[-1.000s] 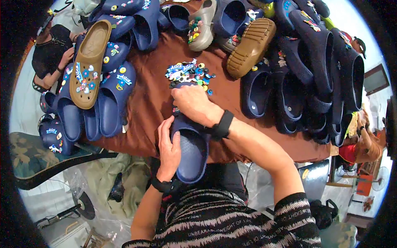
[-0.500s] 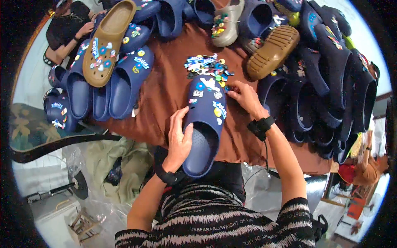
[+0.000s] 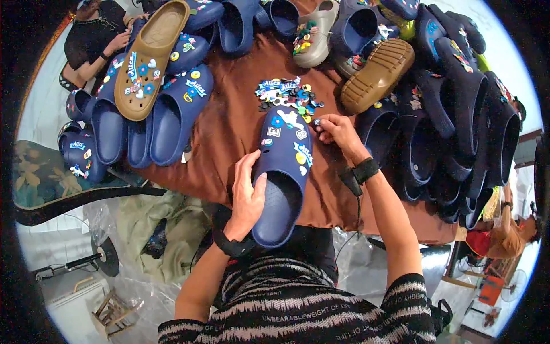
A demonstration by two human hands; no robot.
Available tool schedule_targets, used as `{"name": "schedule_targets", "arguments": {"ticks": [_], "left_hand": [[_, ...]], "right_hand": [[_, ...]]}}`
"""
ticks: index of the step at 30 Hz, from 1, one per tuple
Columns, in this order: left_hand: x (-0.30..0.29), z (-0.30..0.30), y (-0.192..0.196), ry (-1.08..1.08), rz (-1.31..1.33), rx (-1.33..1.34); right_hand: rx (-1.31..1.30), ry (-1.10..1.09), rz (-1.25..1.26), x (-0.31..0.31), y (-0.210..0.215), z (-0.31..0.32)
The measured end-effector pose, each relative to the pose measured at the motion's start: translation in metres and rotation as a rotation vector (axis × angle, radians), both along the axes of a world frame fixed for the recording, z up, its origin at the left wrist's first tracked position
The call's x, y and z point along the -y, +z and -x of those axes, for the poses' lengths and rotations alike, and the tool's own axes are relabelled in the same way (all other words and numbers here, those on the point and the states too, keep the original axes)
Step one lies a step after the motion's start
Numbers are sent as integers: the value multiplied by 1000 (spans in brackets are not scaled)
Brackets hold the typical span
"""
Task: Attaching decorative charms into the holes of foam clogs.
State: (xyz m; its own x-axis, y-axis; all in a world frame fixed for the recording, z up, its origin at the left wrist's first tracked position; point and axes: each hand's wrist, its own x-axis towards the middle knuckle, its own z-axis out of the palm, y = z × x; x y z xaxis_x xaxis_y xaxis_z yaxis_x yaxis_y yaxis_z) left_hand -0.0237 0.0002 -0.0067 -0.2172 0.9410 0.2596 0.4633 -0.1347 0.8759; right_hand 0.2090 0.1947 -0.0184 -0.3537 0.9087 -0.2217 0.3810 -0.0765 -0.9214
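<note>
From my feed: left hand (image 3: 246, 198) gripping a navy clog (image 3: 283, 157) by its left side, thumb at the rim of the foot opening; right hand (image 3: 339, 136) closed in a pinch on a small dark charm (image 3: 318, 122), just right of the clog's toe; clog sits between my two hands, toe pointing away from me; foot opening right beside the left thumb, dotted insole visible inside; charms fill many of its holes, with one dark hole showing just right of the left fingertips; loose charm pile (image 3: 289, 94) past the toe, up and left of the right hand, lying straight on the table (image 3: 215, 132); up-left of the left hand, navy clogs in a cluster (image 3: 175, 126), insides facing up, a charm-covered tan clog (image 3: 148, 63) on top; sole-up tan clog (image 3: 378, 74) up-right of the right hand; dark clogs in a heap (image 3: 427, 143) just beyond that hand, so little room rightward; near table edge just below the left hand, clog heel reaching past it; open brown cloth left of the left hand, plus a stretch below the right, where a wristband cable (image 3: 359, 212) hangs down.
</note>
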Motion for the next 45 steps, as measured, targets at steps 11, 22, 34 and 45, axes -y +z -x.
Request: {"name": "schedule_targets", "arguments": {"ticks": [11,22,34,45], "left_hand": [[0,1,-1,3,11,5],[0,0,-3,-2,17,13],[0,0,1,-6,21,14],[0,2,0,12,-34,-10]], "right_hand": [[-199,-93,122,1,10,17],[454,105,-615,-11,5,30],[508,161,-751,-5,0,36],[-388,-97,183,-4,9,28]]}}
